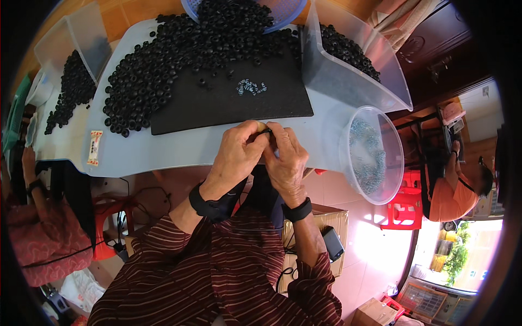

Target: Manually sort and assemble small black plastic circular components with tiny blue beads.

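My left hand (232, 155) and my right hand (286, 161) meet at the table's near edge, fingertips pinched together. Between them a small black knob-like piece (267, 131) shows in part; the fingers cover most of it. Just beyond lies a flat black mat (234, 103) with a small scatter of tiny silvery metal pieces (251, 87) on it. A big heap of black ring-like knobs (147, 81) spreads over the mat's far and left sides. To the right of my right hand, a clear round tub (398, 163) holds many more tiny metal pieces.
A clear bin (353, 76) of black knobs stands at the right, a blue basket (288, 16) at the back. Another clear bin (51, 41) spills knobs at the left. A wrapped packet (94, 148) lies near the left edge. Other people sit left and right; red stools (405, 206) stand nearby.
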The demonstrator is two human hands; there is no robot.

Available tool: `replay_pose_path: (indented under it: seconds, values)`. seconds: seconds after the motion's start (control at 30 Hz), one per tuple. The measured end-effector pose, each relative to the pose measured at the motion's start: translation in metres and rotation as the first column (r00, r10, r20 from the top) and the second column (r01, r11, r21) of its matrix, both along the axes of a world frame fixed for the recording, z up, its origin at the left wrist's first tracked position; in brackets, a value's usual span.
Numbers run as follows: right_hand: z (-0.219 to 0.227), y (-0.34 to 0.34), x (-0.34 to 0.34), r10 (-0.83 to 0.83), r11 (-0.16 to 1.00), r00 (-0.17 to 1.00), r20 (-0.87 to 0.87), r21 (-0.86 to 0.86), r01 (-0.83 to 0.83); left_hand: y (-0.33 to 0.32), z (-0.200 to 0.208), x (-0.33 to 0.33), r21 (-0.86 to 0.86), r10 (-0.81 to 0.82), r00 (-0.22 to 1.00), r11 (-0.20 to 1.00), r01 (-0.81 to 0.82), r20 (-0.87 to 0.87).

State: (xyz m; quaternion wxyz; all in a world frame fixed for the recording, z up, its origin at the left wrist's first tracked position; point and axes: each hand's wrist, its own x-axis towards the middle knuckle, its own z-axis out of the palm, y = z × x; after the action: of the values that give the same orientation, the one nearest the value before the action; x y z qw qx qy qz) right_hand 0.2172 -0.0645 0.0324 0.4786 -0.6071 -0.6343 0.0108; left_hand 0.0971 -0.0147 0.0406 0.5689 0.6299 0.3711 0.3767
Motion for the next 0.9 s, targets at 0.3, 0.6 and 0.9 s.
replay_pose_path:
  seconds: [0.3, 0.6, 0.9]
  values:
    - [0.017, -0.007, 0.007, 0.109, 0.962, 0.94, -0.324, -0.205, -0.183, -0.004, -0.007, -0.004, 0.046, 0.023, 0.999, 0.999, -0.025, 0.031]
    - [0.02, 0.001, -0.001, -0.124, 0.936, 0.48, -0.868, -0.263, -0.235, -0.011, -0.004, 0.001, 0.326, 0.085, 0.993, 0.939, -0.107, 0.083]
    - [0.025, 0.002, 0.017, -0.039, 0.761, 0.167, -0.985, -0.137, -0.634, -0.003, -0.006, -0.001, 0.696, 0.184, 0.983, 0.704, -0.141, 0.013]
